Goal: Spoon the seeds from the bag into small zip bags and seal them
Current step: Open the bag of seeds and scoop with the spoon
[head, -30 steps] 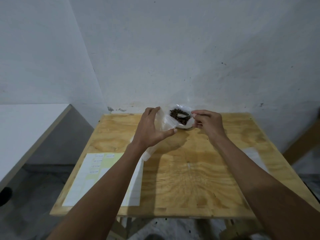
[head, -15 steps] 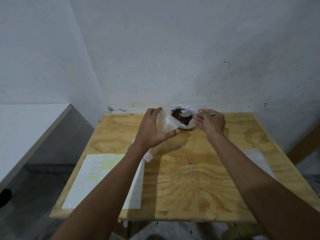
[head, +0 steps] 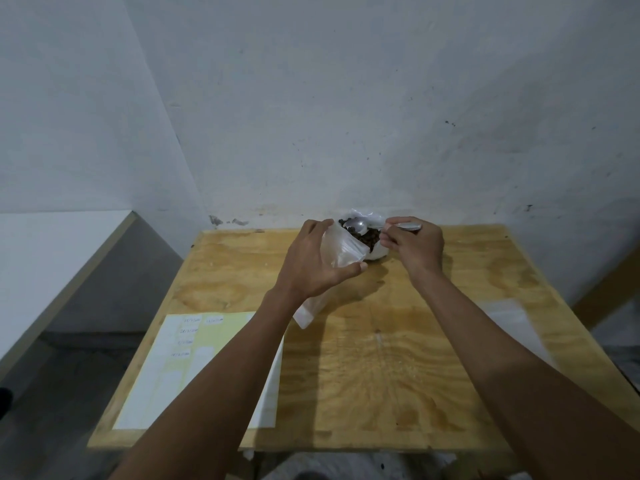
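A clear plastic bag of dark brown seeds stands open at the far middle of the plywood table. My left hand holds a small clear zip bag up beside it, mouth held open between thumb and fingers; the zip bag's lower end hangs below my wrist. My right hand pinches the handle of a metal spoon, whose bowl rests over the seeds in the bag. I cannot tell whether the spoon carries seeds.
A yellow and white sheet of labels lies at the table's near left. A faint clear plastic piece lies near the right edge. The white wall runs close behind the table, and a white shelf stands to the left.
My right hand has moved the spoon's bowl left and lifted it slightly over the seeds. The left hand keeps the zip bag in nearly the same place.
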A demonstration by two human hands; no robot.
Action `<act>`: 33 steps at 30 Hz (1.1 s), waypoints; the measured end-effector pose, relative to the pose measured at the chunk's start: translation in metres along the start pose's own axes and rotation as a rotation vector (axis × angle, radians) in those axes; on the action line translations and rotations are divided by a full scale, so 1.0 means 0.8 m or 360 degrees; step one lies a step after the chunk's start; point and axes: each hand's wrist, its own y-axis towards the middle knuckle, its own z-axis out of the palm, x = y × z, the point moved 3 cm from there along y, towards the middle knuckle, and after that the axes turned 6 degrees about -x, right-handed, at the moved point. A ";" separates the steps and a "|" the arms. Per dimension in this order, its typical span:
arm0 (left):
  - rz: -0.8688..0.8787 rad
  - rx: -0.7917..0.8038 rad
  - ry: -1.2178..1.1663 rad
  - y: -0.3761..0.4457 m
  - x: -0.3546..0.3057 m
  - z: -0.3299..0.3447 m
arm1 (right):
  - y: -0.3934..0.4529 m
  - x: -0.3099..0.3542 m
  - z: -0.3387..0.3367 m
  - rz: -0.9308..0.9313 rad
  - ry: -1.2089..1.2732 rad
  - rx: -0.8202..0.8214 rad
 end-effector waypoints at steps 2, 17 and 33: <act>0.0003 0.0014 -0.0001 0.001 -0.001 0.003 | 0.002 -0.002 0.001 0.0021 0.0031 -0.0036; -0.0018 0.0041 0.0014 0.007 0.001 0.015 | 0.006 -0.001 0.011 -0.0112 -0.0410 0.0011; -0.0060 -0.0031 0.0046 0.002 0.006 0.003 | 0.013 0.019 -0.013 0.0340 0.0184 -0.0200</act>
